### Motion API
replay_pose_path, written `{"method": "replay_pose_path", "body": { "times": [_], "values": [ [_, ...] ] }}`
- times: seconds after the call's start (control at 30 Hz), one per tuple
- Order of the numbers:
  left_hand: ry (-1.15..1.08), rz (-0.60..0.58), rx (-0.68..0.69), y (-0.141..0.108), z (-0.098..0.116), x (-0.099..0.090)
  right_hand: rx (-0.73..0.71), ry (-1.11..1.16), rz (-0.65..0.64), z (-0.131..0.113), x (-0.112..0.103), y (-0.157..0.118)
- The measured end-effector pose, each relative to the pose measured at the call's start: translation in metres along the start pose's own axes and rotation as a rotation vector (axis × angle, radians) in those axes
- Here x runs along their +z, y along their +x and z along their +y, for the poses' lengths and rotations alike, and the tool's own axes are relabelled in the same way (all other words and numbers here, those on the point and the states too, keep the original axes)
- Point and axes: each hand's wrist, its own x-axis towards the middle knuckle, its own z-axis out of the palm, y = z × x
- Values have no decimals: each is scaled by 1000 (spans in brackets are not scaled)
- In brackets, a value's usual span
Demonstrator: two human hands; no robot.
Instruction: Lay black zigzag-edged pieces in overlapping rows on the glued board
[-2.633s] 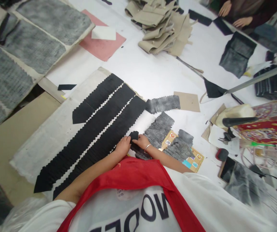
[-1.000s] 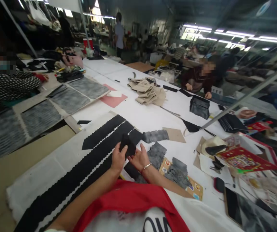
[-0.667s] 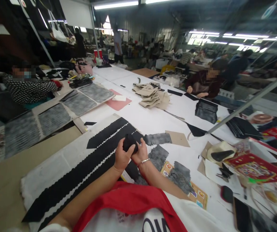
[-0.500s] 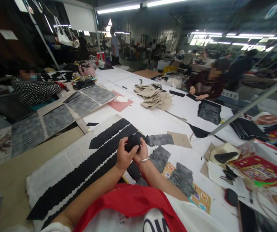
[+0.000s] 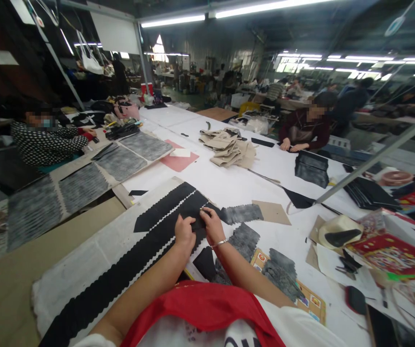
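Between my two hands is a small black piece of material (image 5: pixel 195 222), dark against the black strips under it. My left hand (image 5: pixel 185 231) is closed on its near left side, thumb on top. On its right side my right hand (image 5: pixel 211 225), with a bracelet at the wrist, pinches the edge. Beneath lie overlapped black strips with zigzag edges (image 5: pixel 120 267) on a pale board (image 5: pixel 84 262). Close to my right wrist are grey-smeared pieces (image 5: pixel 243 241) and a dark pointed piece (image 5: pixel 204 264).
A grey-smeared strip (image 5: pixel 243 213) and a brown card (image 5: pixel 272 212) lie to the right. Farther off are a heap of beige pieces (image 5: pixel 229 149), a slanting metal pole (image 5: pixel 366 161), and a red box (image 5: pixel 395 255). Co-workers sit at the left (image 5: pixel 44 140) and far right (image 5: pixel 306 127).
The black piece was bunched up in both hands; now it is flatter and lower over the strips. My hands have moved slightly apart, with fingers at its two sides.
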Motion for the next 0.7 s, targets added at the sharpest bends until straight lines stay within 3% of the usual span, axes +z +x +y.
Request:
{"method": "replay_pose_path", "body": {
  "times": [0.27, 0.37, 0.57, 0.7],
  "values": [
    [-216, 49, -237, 14, -3, -10, -337, -489, 10, -3, -8, 2],
    [-266, 64, -251, 16, -6, -13, -401, -567, -5, 0, -8, 10],
    [-363, -87, -425, 25, -2, -15, -490, -621, -11, 2, -12, 22],
    [-336, -75, -458, 31, -5, -22, -618, -710, -73, -2, -22, 20]
  ]
}}
